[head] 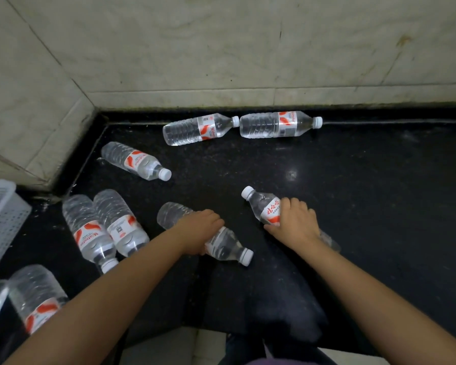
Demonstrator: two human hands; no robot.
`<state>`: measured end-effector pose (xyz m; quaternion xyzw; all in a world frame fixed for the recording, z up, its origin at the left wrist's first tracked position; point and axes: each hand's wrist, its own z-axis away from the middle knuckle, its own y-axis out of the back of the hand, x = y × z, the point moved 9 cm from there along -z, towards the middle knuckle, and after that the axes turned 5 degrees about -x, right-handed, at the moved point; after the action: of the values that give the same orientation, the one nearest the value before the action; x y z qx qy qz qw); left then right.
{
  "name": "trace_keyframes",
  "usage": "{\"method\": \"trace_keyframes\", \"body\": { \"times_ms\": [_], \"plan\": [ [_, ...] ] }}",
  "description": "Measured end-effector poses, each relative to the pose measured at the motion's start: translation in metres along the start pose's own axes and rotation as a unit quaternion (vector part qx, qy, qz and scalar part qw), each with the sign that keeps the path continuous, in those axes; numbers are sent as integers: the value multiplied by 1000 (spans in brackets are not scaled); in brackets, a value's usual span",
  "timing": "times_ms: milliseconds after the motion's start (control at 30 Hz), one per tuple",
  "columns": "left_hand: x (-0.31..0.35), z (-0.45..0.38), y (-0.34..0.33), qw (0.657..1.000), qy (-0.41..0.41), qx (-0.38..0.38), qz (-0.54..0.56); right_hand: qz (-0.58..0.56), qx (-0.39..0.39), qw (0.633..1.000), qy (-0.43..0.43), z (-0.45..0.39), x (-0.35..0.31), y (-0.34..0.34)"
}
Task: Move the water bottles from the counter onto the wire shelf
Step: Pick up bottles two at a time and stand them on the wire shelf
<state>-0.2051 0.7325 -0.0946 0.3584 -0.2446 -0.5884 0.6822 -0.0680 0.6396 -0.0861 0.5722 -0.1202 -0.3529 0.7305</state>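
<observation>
Several clear water bottles with red-and-white labels and white caps lie on their sides on the black counter point(353, 180). My left hand point(199, 230) is closed over the middle of one bottle point(227, 246) whose cap points toward me and to the right. My right hand point(294, 219) grips another bottle point(261, 204) around its label, cap pointing away to the left. Two bottles point(198, 129) point(277, 125) lie end to end by the back wall. One bottle point(134, 160) lies near the left corner. The wire shelf is not in view.
A pair of bottles point(106, 227) lies side by side left of my left arm, and another bottle point(37, 296) lies at the lower left. A white perforated plastic basket point(0, 217) stands at the left edge. Tiled walls close the back and left.
</observation>
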Motion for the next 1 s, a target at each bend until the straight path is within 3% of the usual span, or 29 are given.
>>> {"method": "trace_keyframes", "body": {
  "times_ms": [167,333,467,733,1000],
  "plan": [
    [-4,8,1,998,19,36,54,13,20,999,-29,14,5,3],
    [-5,7,17,987,97,120,38,6,66,991,-116,52,33,17],
    [23,4,36,977,101,176,63,-16,84,978,-189,96,53,20],
    [159,-3,120,962,0,258,93,-73,161,932,-317,215,135,64],
    [337,3,240,914,-84,368,150,-55,281,868,-407,329,275,161]
  ]
}}
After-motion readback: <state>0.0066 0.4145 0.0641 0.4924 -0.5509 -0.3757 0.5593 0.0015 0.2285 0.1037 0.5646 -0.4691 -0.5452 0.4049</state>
